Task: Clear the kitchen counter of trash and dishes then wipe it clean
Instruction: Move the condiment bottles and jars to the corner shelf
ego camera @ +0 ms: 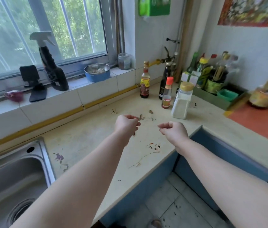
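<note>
Both hands are out over the pale beige stone counter (83,142) — this looks like the trash-picking stage. The left hand (126,123) has its fingertips pinched on a thin brown scrap (140,117), held just off the surface, probably so it can be carried off rather than smeared. The right hand (173,130) hovers beside it, fingers curled toward the thumb; whether it holds a crumb I cannot tell. More to collect: a small brown bit (150,111) beyond the hands, dark red flecks (153,146) near the counter edge, a purple smear (59,157) by the steel sink (14,170). The bottles stand back toward the wall — the dark sauce bottle with a red-and-yellow label (144,83) carries writing, too blurred to read.
</note>
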Action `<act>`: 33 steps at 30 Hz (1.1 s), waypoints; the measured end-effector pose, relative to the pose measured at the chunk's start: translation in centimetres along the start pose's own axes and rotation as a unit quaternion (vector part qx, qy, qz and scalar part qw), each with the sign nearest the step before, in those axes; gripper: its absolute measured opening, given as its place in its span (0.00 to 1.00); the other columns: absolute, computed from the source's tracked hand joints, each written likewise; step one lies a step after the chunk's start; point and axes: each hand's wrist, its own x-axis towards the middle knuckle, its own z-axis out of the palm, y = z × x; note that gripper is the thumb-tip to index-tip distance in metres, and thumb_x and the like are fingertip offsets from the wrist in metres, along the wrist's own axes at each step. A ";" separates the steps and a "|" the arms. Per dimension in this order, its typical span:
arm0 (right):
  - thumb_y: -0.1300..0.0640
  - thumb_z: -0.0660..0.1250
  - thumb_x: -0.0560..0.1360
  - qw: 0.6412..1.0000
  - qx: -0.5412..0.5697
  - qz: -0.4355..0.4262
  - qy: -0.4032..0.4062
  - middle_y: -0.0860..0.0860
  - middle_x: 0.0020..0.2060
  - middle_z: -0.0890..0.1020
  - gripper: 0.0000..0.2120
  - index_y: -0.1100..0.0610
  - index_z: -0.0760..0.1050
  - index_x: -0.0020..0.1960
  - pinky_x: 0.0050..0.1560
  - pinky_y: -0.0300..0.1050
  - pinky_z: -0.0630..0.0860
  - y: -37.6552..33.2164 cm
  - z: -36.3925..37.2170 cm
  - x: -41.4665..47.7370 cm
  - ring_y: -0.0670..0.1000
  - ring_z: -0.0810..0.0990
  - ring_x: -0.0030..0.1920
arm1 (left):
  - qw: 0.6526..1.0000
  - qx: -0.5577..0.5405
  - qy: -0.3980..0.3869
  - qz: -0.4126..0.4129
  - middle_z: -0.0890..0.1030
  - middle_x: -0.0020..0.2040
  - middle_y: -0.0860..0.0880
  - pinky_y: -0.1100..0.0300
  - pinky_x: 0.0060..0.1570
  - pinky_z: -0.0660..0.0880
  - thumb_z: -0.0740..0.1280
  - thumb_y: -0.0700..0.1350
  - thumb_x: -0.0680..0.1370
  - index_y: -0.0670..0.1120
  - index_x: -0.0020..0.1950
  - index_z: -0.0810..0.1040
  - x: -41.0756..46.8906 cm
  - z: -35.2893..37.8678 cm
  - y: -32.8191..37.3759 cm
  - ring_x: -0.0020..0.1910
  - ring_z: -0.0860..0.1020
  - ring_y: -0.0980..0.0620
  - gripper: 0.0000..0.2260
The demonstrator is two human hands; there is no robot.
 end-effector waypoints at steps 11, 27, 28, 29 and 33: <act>0.61 0.66 0.74 0.994 -0.025 0.034 0.102 0.49 0.47 0.82 0.10 0.48 0.77 0.39 0.47 0.43 0.73 -1.2 -7.8 14.8 0.53 0.79 0.51 | 0.996 0.055 -0.041 0.065 0.83 0.45 0.50 0.56 0.43 0.79 0.65 0.39 0.78 0.49 0.45 0.80 13.5 10.4 8.6 0.43 0.79 0.52 0.07; 0.64 0.72 0.67 0.995 -0.052 0.081 0.007 0.54 0.69 0.67 0.38 0.54 0.58 0.73 0.65 0.50 0.70 0.2 -13.8 26.3 0.55 0.69 0.67 | 0.989 0.116 0.033 0.087 0.80 0.43 0.51 0.54 0.48 0.80 0.66 0.37 0.75 0.53 0.37 0.77 21.1 19.7 12.4 0.44 0.78 0.49 0.11; 0.64 0.73 0.66 0.995 -0.055 0.074 -0.024 0.53 0.72 0.65 0.43 0.53 0.55 0.75 0.66 0.50 0.68 0.2 -13.8 26.6 0.55 0.66 0.70 | 0.988 0.126 0.042 0.080 0.80 0.45 0.50 0.53 0.49 0.80 0.65 0.38 0.75 0.52 0.39 0.78 21.3 19.9 12.4 0.45 0.78 0.49 0.10; 0.64 0.75 0.65 0.995 -0.054 0.064 -0.052 0.53 0.73 0.63 0.46 0.53 0.54 0.75 0.67 0.50 0.67 0.3 -14.1 27.3 0.55 0.65 0.71 | 0.986 0.137 0.059 0.073 0.80 0.47 0.50 0.53 0.50 0.80 0.65 0.38 0.76 0.51 0.42 0.78 21.5 20.6 12.7 0.47 0.78 0.48 0.08; 0.60 0.79 0.61 0.988 -0.091 0.014 -0.124 0.49 0.73 0.62 0.51 0.50 0.53 0.75 0.68 0.51 0.67 0.7 -15.2 29.7 0.53 0.64 0.71 | 0.969 0.157 0.184 0.052 0.75 0.50 0.52 0.51 0.55 0.76 0.62 0.38 0.76 0.48 0.58 0.75 22.0 22.4 14.4 0.53 0.76 0.47 0.12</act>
